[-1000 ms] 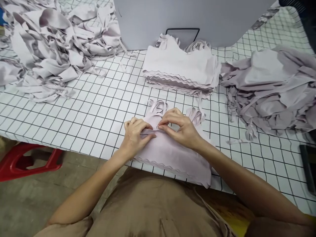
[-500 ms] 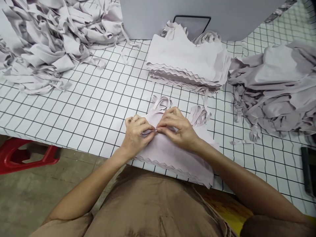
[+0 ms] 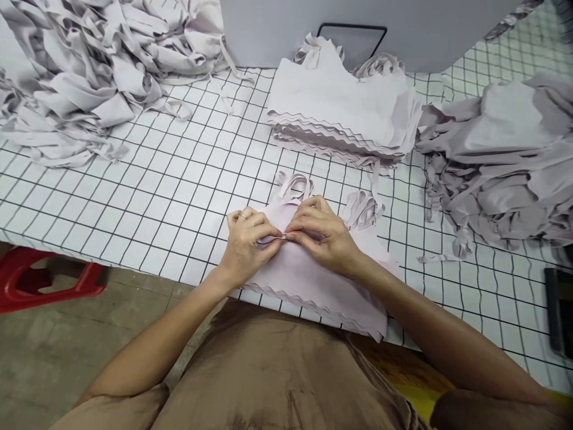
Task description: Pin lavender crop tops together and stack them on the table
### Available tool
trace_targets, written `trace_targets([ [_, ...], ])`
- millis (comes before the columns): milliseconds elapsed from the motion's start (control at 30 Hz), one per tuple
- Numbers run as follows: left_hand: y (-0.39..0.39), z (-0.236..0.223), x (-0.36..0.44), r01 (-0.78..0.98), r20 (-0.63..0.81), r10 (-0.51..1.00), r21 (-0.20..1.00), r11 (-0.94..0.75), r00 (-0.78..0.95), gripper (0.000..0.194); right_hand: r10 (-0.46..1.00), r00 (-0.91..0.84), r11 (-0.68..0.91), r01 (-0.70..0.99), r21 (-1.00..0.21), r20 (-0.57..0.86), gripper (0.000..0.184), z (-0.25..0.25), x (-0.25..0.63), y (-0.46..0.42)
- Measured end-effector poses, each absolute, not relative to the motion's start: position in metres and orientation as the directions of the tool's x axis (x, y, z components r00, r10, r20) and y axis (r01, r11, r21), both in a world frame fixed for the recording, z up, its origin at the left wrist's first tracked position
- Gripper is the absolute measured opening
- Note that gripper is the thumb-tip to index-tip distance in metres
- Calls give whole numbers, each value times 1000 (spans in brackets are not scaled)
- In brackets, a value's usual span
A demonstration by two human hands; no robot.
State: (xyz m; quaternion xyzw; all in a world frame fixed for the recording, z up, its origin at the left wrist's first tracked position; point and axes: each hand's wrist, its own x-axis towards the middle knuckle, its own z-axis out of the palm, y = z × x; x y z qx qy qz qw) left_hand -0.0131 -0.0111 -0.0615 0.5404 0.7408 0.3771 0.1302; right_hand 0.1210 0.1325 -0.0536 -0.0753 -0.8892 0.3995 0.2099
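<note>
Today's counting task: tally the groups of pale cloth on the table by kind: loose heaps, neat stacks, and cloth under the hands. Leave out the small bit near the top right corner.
Loose heaps: 2 (left heap, right heap)
Neat stacks: 1 (stack)
Under the hands: 1 (garment, at left hand and right hand)
Total: 4

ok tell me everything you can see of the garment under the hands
The garment is pale pinkish lilac, smooth-looking fabric, with a wavy lower edge and looped straps up top. It lies spread at the near edge of the checked table. The left hand and right hand pinch at its upper part.
</note>
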Motion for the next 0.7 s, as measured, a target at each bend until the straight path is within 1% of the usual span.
trace_targets([
  [433, -12, -61, -14, 705, 193, 908, 696, 141, -372, 10, 330, -900, 627, -17, -779, 285, 11, -49, 119, 130],
  [700, -12, -62, -14, 708, 213, 906, 696, 121, -365, 10, 317, -897, 642, -35, -766, 307, 10, -52, 120, 130],
])
